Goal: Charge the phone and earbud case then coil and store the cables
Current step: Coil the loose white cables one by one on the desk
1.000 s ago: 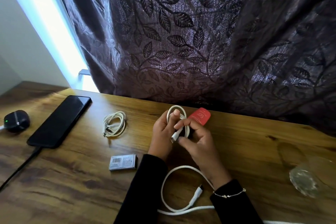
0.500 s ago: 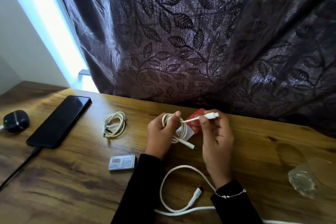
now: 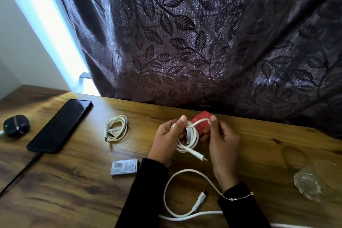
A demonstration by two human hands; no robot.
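Nearest the person, a thick white cable [image 3: 167,189] lies in one loose loop on the bench [image 3: 74,181], its plug [image 3: 199,201] pointing up inside the loop; that one is not yet wound. Just beyond it sits a small grey box [image 3: 125,167] with a barcode label.

Above that, both hands are on the job. The left hand [image 3: 166,135] is closed round a thin white cable [image 3: 188,139] already wound into several turns, thumb pressing the bundle. The right hand [image 3: 221,137] pinches the free end between thumb and fingertip, drawing it across the top of the coil. The other plug [image 3: 200,157] hangs loose below. To finish neatly, I'd keep the left thumb clamped so the turns don't spring apart, wrap the tail snugly round the bundle and tuck the plug under a turn. A red packet [image 3: 201,118] sits behind the hands; I can't tell whether a finger is holding it.

Further left lies a cable already coiled [image 3: 116,130]. Beyond, the phone [image 3: 60,126] lies face up with a dark lead [image 3: 18,174] in its near end, and the earbud case [image 3: 16,125] shows a green light, so charging seems under way. A dark leaf-patterned curtain [image 3: 203,42] hangs behind.
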